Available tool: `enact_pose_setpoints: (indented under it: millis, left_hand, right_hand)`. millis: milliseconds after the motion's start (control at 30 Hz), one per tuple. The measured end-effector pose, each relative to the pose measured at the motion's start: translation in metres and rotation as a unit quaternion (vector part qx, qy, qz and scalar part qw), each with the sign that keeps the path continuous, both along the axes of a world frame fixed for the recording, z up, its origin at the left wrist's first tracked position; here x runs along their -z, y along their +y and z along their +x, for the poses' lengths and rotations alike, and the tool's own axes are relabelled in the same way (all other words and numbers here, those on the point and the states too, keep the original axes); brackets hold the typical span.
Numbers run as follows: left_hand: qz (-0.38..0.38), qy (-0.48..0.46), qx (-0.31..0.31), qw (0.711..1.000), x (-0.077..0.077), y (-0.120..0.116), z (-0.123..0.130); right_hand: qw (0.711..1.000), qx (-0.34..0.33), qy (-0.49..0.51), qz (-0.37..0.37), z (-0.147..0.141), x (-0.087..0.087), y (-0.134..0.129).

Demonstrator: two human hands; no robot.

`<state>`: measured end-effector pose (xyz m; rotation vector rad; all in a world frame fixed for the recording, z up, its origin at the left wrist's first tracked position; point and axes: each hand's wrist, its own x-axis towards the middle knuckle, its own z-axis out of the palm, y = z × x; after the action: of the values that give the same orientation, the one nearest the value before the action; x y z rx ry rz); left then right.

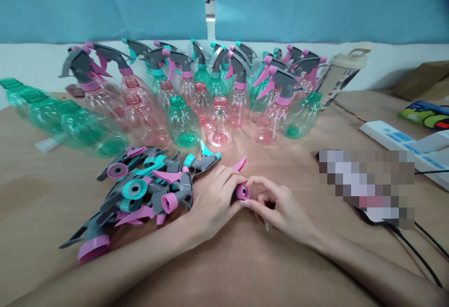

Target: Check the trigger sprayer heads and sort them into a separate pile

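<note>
My left hand is closed round a grey spray head with a pink collar and a pink trigger. The collar's open end faces right. At that collar, the thumb and index finger of my right hand pinch its rim. A thin pale piece, partly hidden, shows below my right hand's fingers. Left of my hands lies a pile of loose grey spray heads with pink or teal collars. Beyond my hands stand an uncapped clear pink bottle and an uncapped green bottle.
Several pink and green bottles, many with spray heads, stand across the back. Green bottles reach to the left. On the right are a blurred phone with a cable, a white power strip, a cup and a cardboard box.
</note>
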<state>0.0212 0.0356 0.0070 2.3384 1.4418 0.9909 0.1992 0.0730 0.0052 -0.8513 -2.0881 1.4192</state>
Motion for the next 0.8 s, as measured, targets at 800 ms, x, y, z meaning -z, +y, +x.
enact_pose_setpoints:
  millis: [800]
  left_hand:
    - [-0.114, -0.038, 0.138, 0.983, -0.005, 0.007, -0.006]
  right_hand:
    - [0.952, -0.094, -0.037, 0.287, 0.020, -0.002, 0.020]
